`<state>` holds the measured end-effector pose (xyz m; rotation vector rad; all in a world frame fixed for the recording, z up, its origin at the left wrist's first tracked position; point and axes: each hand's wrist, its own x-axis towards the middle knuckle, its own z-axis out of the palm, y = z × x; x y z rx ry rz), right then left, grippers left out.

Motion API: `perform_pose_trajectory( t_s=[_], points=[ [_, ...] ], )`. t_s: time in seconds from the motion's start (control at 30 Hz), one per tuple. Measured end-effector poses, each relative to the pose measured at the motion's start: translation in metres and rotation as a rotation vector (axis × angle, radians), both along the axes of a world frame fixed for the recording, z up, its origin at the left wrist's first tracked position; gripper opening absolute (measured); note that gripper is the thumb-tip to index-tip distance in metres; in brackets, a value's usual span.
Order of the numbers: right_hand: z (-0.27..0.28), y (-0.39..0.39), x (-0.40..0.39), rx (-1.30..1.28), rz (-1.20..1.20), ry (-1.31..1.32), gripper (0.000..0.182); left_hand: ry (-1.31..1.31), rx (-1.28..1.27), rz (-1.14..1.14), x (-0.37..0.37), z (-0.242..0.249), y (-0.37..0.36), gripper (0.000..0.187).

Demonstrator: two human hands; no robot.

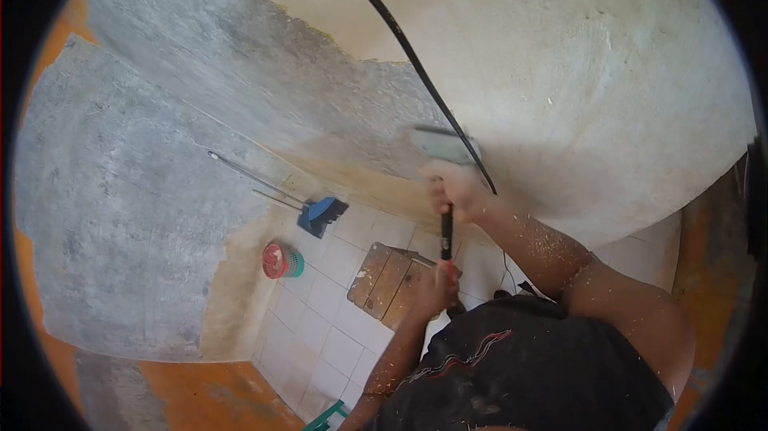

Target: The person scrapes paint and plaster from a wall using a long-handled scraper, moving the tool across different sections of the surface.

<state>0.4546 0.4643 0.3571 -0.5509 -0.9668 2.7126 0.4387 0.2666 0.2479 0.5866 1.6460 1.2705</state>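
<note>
Close up to a wall (608, 71), looking down along it toward a white tile floor (320, 335). Cream paint on the right and top part of it. Grey and bare (136, 191) across the left part, with a ragged edge between the two. Bits of orange at the far left and at the bottom.

Holding a scraper (444, 145) with both hands, its flat blade pressed on the wall right at that ragged edge. Right hand (456, 191) high on the dark handle, just under the blade, fingers clenched tight around it. Left hand (436, 283) lower down, at the red end of the handle, fingers wrapped tight too. Pale dust and flakes all over the right arm (552, 247).

Crossing the wall from the top, down past the blade and the right hand: a black cable (400, 35).

Down on the floor, well apart from the hands: a wooden board (388, 275), a blue dustpan (322, 215) with a long thin stick leaning toward the grey wall, and a small red and green basket (280, 261) near the wall's foot. Something green (324, 419) peeking in at the bottom edge, too little of it to name.

About the scraping so far, as a guess from the colours: looks like a big piece done, all that grey on the left. Looks like a lot left as well, with the whole cream side to the right and above the blade not yet touched. Maybe around half, hard to say more, with the rest of the wall out of view.
</note>
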Motion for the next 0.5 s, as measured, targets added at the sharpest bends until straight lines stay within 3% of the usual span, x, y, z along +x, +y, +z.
perform_pose_trajectory(
  t_s=[0.13,0.23,0.27,0.3,0.37,0.4,0.43,0.5],
  points=[
    [0.027,-0.007,-0.005,-0.072,-0.038,0.057,0.031,-0.028,0.03,-0.02,-0.039,0.009,-0.009,0.048],
    [-0.006,-0.005,-0.004,-0.057,-0.043,0.062,0.031,0.168,0.022,-0.095,-0.032,-0.04,-0.012,0.047],
    [-0.013,-0.004,0.0,-0.034,-0.019,0.053,0.031,-0.137,-0.077,-0.069,-0.025,-0.038,-0.013,0.045],
    [-0.016,-0.001,-0.001,-0.029,-0.028,0.064,0.031,-0.127,-0.073,-0.078,-0.023,-0.034,-0.009,0.045],
    [0.002,-0.002,0.006,0.035,-0.002,0.028,0.029,0.021,0.02,-0.079,-0.015,-0.022,-0.004,0.045],
    [0.01,-0.003,0.003,0.032,-0.004,0.022,0.029,0.729,0.213,-0.181,-0.023,-0.015,0.001,0.047],
    [0.019,-0.005,-0.005,0.027,-0.046,0.022,0.029,0.724,0.211,-0.181,-0.031,-0.007,0.0,0.047],
    [0.022,-0.004,-0.01,0.021,-0.088,0.035,0.028,0.0,0.05,-0.088,-0.044,0.009,-0.002,0.047]
  ],
)
